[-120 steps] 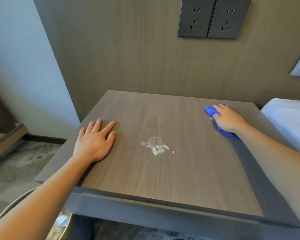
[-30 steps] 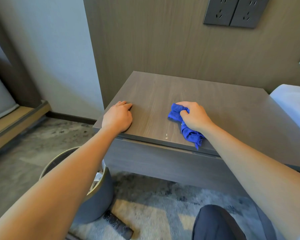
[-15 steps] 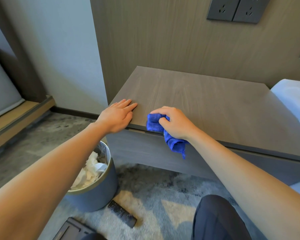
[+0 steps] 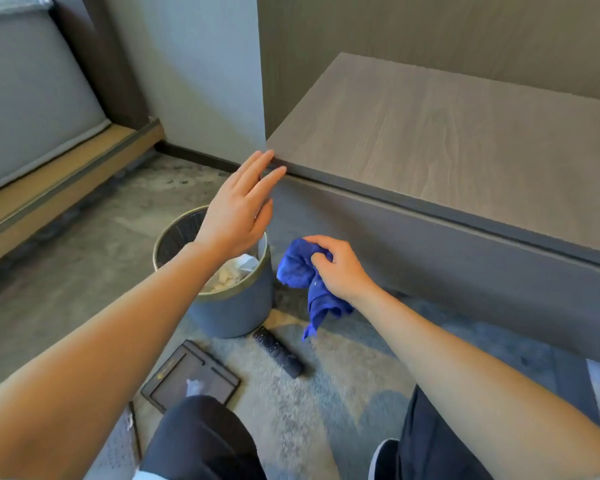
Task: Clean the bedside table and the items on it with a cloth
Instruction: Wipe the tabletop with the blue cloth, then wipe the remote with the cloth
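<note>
My right hand [image 4: 340,271] gripping the blue cloth [image 4: 298,268], right of the bin [image 4: 232,313]; left hand [image 4: 236,213] spread, fingertips at the bedside table [image 4: 430,133] corner

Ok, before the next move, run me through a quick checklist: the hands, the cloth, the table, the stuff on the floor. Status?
1. Cloth gripped: right hand holds the blue cloth. Ok.
2. Left hand free: open, fingertips at the bedside table's front corner. Ok.
3. Tabletop residue: none on the part in view. Ok.
4. Cloth above the waste bin, if shaking it out: it hangs beside the bin. Not ok.
5. Remote control and tray back on the table: both lie on the carpet. Not ok.
6. Cloth soiling: cannot tell.
</note>
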